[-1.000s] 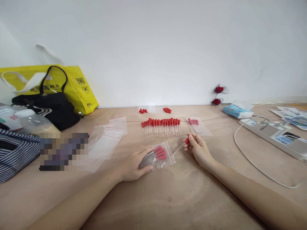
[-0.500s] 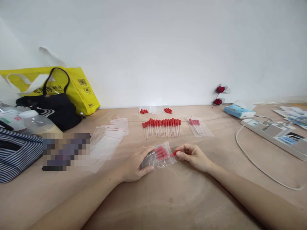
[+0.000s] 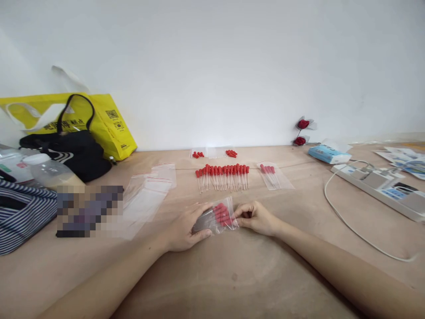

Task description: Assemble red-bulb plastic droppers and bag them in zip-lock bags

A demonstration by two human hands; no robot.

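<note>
My left hand lies on the table with fingers and thumb closed around a clear zip bag. Inside the bag are several droppers with red bulbs, their stems toward my left palm. My right hand is at the bag's right-hand mouth, thumb and fingertips pinched at the end of one red bulb; the fingertips partly hide it. Beyond my hands lies a row of droppers with red bulbs and clear stems. To its right, a filled zip bag holds several more droppers.
Flat zip bags lie to the left, beside a pixelated patch. Loose red bulbs lie on bags near the wall. Further left are a yellow bag, a black bag and a bottle. A tissue pack and power strip sit right.
My right hand has moved left to the bag's mouth, and the dropper it holds has slid further into the bag. My left hand keeps its hold on the bag.
</note>
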